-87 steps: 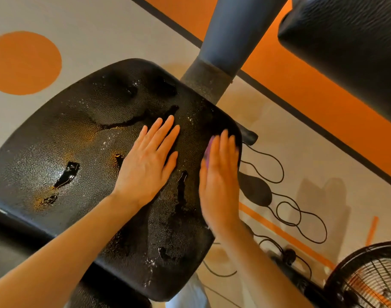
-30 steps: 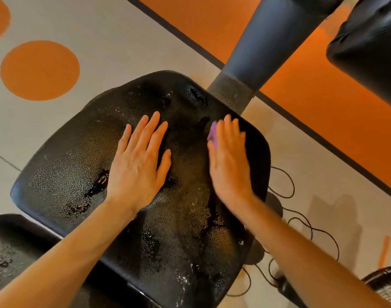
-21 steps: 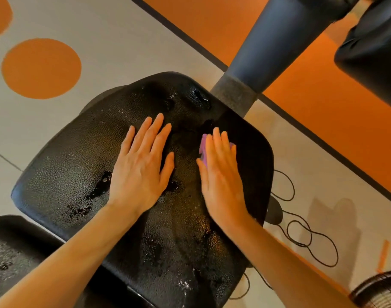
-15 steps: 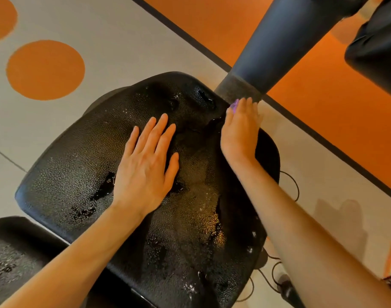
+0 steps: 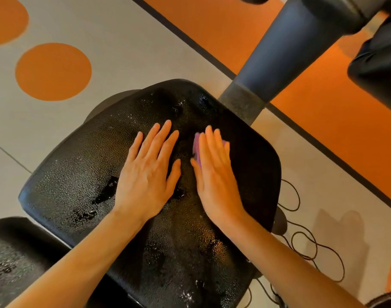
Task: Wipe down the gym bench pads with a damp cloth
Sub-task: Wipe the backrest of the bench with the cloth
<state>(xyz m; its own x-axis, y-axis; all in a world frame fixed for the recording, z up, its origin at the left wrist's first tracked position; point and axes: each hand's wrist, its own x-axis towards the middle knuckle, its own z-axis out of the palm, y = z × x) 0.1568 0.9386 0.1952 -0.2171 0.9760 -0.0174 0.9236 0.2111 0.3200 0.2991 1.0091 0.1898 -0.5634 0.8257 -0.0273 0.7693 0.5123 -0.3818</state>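
A black textured seat pad fills the middle of the view, wet and glistening, with several tears in its cover. My left hand lies flat on it, fingers spread, holding nothing. My right hand presses flat beside it on a purple cloth, which shows only as a strip at the fingers' left edge and a bit past the fingertips. The two hands are a little apart.
A grey machine post rises behind the pad's far right corner. Another black pad hangs at the upper right, and a third sits at the lower left. Black cables coil on the floor to the right.
My right hand with the cloth has pulled back from the pad's far edge by the post toward the middle. My left hand has stayed flat in place.
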